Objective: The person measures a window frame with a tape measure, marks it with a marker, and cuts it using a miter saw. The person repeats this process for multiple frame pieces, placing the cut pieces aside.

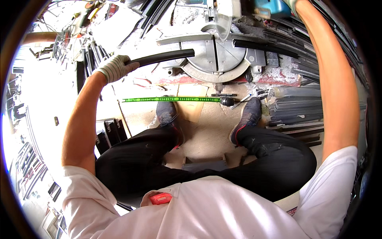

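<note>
The gloved left hand (pixel 115 67) grips a black strip (pixel 163 57) flat on the saw table (pixel 217 55) – steady for cutting – while the right hand (pixel 292 4) reaches far up, grip unseen.

A green measuring tape (pixel 171 99) lies stretched across the floor in front of two dark shoes (pixel 207 115); stacked dark profiles (pixel 296 111) rest to the right; a red object (pixel 160 198) sits in a shirt pocket
</note>
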Available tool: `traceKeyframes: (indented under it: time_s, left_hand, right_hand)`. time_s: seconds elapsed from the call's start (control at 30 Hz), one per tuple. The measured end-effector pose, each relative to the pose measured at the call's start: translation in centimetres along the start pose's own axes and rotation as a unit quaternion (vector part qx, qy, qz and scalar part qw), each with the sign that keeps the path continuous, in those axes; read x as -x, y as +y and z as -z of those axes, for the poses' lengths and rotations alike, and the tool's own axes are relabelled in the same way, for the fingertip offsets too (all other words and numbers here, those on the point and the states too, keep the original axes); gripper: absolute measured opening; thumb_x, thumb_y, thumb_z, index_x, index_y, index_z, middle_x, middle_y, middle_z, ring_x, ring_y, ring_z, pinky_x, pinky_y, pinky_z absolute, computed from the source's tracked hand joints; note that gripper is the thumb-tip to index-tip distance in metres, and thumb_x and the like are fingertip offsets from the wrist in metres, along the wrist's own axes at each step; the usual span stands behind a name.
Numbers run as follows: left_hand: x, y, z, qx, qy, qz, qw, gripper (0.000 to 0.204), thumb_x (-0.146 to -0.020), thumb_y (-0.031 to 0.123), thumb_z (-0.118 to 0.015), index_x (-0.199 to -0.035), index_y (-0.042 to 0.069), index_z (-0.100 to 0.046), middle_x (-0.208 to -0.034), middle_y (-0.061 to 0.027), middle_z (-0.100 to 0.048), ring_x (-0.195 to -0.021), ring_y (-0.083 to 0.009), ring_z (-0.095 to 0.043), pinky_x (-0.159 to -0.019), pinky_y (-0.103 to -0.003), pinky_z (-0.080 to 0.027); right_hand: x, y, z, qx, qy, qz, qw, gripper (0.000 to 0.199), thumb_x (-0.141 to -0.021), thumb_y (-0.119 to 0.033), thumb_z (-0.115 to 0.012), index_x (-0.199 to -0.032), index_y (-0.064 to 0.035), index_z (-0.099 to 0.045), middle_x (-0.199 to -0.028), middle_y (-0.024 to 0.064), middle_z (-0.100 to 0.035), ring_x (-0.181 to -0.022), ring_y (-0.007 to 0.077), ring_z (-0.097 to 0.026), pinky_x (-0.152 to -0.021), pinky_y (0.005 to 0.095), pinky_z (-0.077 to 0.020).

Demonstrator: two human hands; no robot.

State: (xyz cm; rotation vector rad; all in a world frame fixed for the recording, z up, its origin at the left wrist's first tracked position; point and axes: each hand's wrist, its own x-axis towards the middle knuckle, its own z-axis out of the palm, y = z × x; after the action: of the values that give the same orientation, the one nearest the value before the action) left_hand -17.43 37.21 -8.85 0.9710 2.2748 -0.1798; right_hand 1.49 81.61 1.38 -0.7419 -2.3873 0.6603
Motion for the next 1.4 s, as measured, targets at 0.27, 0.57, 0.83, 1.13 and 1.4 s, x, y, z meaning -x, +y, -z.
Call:
traceKeyframes:
  time_s: [0.27, 0.57, 0.83, 1.13, 1.4]
  left_hand:
    - [10.4, 3.5, 1.5, 0.018, 0.001, 0.023, 1.000, 0.042, -0.089, 0.038, -0.078, -0.111, 0.003, -0.073, -0.084, -0.0100, -0.072, -0.076, -0.0194, -0.066, -0.075, -0.037, -0.056]
    - [20.6, 5.8, 1.1, 0.015, 0.041, 0.007, 0.999, 0.042, -0.085, 0.042, -0.080, -0.105, 0.005, -0.073, -0.089, -0.0160, -0.074, -0.081, -0.0299, -0.071, -0.078, -0.039, -0.055]
    - [25.4, 8.8, 0.8, -0.069, 0.098, -0.002, 0.993, 0.038, -0.084, 0.044, -0.081, -0.103, 0.012, -0.073, -0.089, -0.0103, -0.074, -0.083, -0.0279, -0.072, -0.077, -0.039, -0.056]
    - [26.7, 8.5, -0.4, 0.065, 0.131, -0.087, 0.985, 0.035, -0.084, 0.038, -0.083, -0.099, 0.008, -0.075, -0.081, -0.0088, -0.073, -0.073, -0.0176, -0.068, -0.073, -0.036, -0.055]
    - [24.4, 5.0, -1.8, 0.065, 0.527, -0.169, 0.830, 0.048, -0.076, 0.034, -0.088, -0.113, 0.007, -0.071, -0.119, -0.0160, -0.066, -0.113, -0.0367, -0.061, -0.094, -0.045, -0.052]
  right_hand:
    - [-1.0, 2.5, -1.8, 0.120, 0.070, 0.086, 0.987, 0.040, -0.100, -0.026, -0.048, -0.137, -0.0123, -0.049, -0.101, 0.0286, -0.069, -0.094, 0.0469, -0.066, -0.083, 0.0547, -0.0514]
    - [4.7, -3.5, 2.6, 0.245, 0.053, 0.064, 0.966, 0.035, -0.096, -0.022, -0.053, -0.128, -0.0116, -0.063, -0.109, 0.0214, -0.072, -0.097, 0.0410, -0.068, -0.081, 0.0531, -0.0557]
    - [22.2, -11.5, 2.2, 0.068, -0.226, 0.294, 0.926, 0.061, -0.100, -0.050, -0.053, -0.139, -0.0037, -0.056, -0.133, 0.0220, -0.061, -0.126, 0.0377, -0.056, -0.109, 0.0445, -0.0463]
    - [29.6, -14.2, 4.6, 0.116, -0.362, 0.259, 0.888, 0.059, -0.098, -0.051, -0.058, -0.136, -0.0065, -0.051, -0.121, 0.0218, -0.063, -0.113, 0.0399, -0.064, -0.096, 0.0464, -0.0511]
    - [30.6, -15.4, 1.3, -0.013, -0.355, 0.154, 0.922, 0.051, -0.104, -0.052, -0.050, -0.106, -0.0026, -0.061, -0.081, 0.0195, -0.068, -0.080, 0.0382, -0.068, -0.075, 0.0466, -0.0523]
